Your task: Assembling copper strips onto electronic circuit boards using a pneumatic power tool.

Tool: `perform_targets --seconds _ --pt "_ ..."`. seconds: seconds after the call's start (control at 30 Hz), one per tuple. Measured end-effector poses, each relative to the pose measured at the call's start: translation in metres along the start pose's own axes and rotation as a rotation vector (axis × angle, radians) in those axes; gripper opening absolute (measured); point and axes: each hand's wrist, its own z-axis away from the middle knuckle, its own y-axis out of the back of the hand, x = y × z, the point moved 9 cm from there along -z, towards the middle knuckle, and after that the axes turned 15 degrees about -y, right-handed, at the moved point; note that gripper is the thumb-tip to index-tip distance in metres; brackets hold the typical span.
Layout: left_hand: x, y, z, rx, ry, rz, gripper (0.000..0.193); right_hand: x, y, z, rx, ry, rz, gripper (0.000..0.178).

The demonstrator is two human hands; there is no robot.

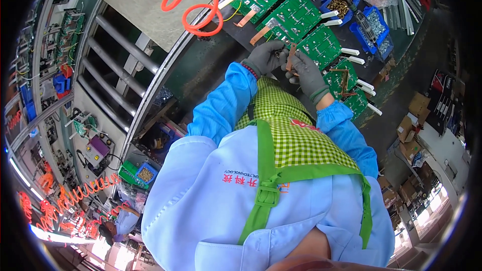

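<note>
Dark counter (236, 32) in a workshop carries green circuit boards (293, 17) and blue parts bins (374, 25). Left hand (265, 56) and right hand (306, 73), both gloved, pinch a copper strip (290, 56) over the counter's edge.

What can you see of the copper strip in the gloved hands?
The copper strip is a narrow, flat, brownish-orange metal piece, held roughly upright between both grey-gloved hands: left hand, right hand. It sits just in front of a green circuit board on the dark bench. Its lower end is hidden by fingers.
</note>
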Motion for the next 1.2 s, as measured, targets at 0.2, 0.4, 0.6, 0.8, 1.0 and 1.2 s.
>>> perform_targets --seconds 0.2,0.4,0.6,0.8,1.0,1.2 --pt "0.042 0.022 -0.022 -0.391 -0.534 -1.159 0.018 0.001 -0.017 -0.023 0.057 -0.096 -0.069 0.030" --pt "0.042 -0.059 0.017 -0.602 -0.606 -1.409 0.052 0.012 -0.023 -0.028 0.131 -0.187 -0.121 0.027" --pt "0.032 -0.023 0.003 0.050 -0.096 -1.174 0.034 0.005 -0.017 0.008 0.054 -0.203 0.100 0.031" --pt "0.037 -0.047 0.017 -0.004 -0.080 -1.169 0.025 -0.079 0.117 0.101 0.214 0.308 0.235 0.034" --pt "0.043 -0.043 0.016 0.046 -0.135 -1.256 0.025 -0.069 0.378 0.112 0.741 0.296 0.052 0.036" --pt "0.048 -0.030 0.014 0.066 -0.165 -1.323 0.029 -0.066 0.481 -0.002 1.080 0.241 0.751 0.033"
